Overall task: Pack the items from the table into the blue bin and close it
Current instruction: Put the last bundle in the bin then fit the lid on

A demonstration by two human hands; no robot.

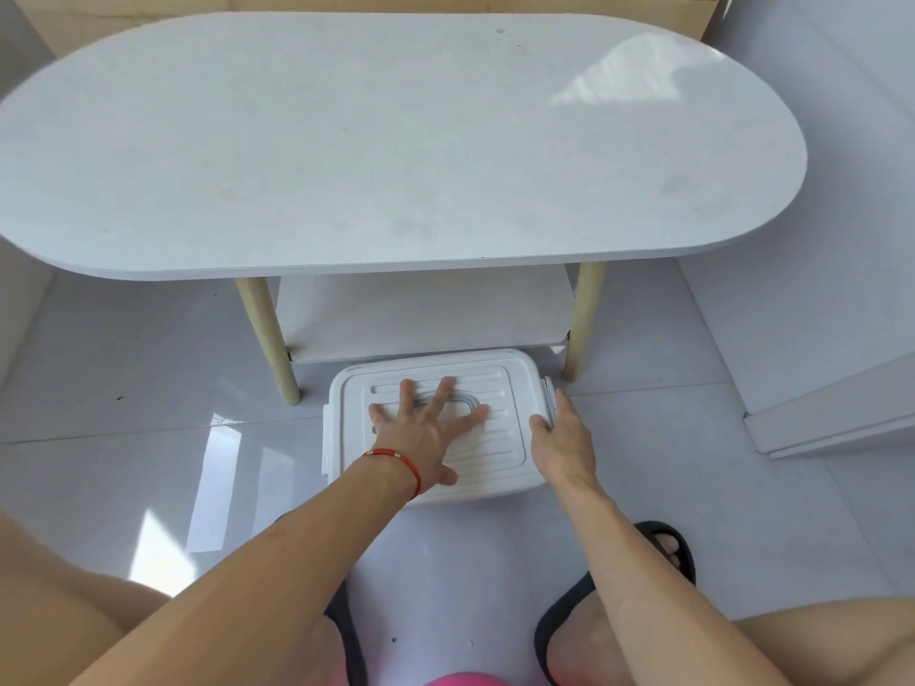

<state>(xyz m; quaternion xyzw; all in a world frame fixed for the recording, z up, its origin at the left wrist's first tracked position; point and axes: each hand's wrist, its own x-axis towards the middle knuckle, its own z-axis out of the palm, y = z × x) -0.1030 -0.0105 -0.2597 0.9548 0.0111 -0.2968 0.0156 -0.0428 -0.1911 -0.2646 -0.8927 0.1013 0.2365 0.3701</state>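
The bin stands on the floor just in front of the table, covered by its white ribbed lid; its blue body is hidden beneath the lid. My left hand, with a red string bracelet on the wrist, presses flat on the middle of the lid with fingers spread. My right hand rests against the lid's right edge at the white side latch, thumb on top of the lid. Whether its fingers curl round the latch cannot be made out. No loose items show on the white oval table.
The table stands on pale wooden legs with a lower shelf right behind the bin. The glossy tiled floor surrounds the bin. My feet in black sandals and my knees sit at the bottom. A white panel lies at the right.
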